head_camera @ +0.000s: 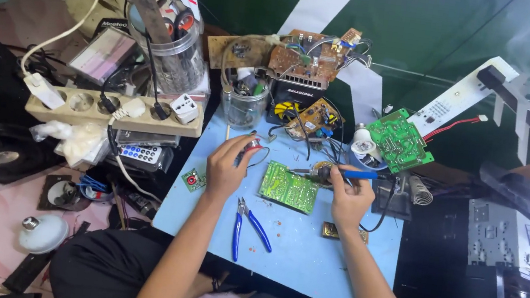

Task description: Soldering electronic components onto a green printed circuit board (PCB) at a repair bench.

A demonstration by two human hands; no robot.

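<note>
A green circuit board lies on the light blue work board between my hands. My right hand grips a soldering iron with a blue handle, its tip pointing left at the board's upper right edge. My left hand pinches a small red and dark part with thin wire, just left of the circuit board. Blue-handled pliers lie below my left hand.
A power strip with several plugs sits at left, beside a remote. Clear jars with tools, several circuit boards, a bulb and a soldering stand crowd the back. A small green module lies at the board's left edge.
</note>
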